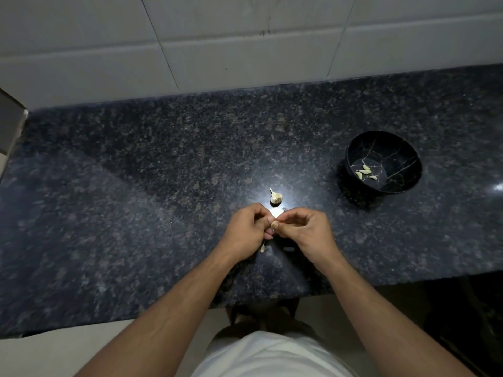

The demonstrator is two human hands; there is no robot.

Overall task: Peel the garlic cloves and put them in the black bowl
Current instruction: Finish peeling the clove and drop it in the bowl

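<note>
We hold one small pale garlic clove between our two hands, above the near middle of the dark speckled granite countertop. Our right hand has its fingers curled, the thumb and forefinger pinching the clove from the right side, and our left hand has its fingers curled too, the fingertips meeting the clove from the left, so both hands grip the same clove and it sits right where the two sets of fingertips touch. How much skin is on that clove we cannot tell, since the fingers cover most of it. Just below our left hand, on the stone, lies a small pale scrap of garlic skin. Just beyond the hands, a little farther from us, the rest of the small whitish garlic head with its short stem stands on the countertop beside a bright glare of reflected light. Well off to the right and farther back sits the round black bowl with thin pale vein lines, upright on the countertop, and in its bottom lie several pale peeled garlic cloves, bunched together toward the left of its floor. Behind the countertop rises a wall of large white tiles.
</note>
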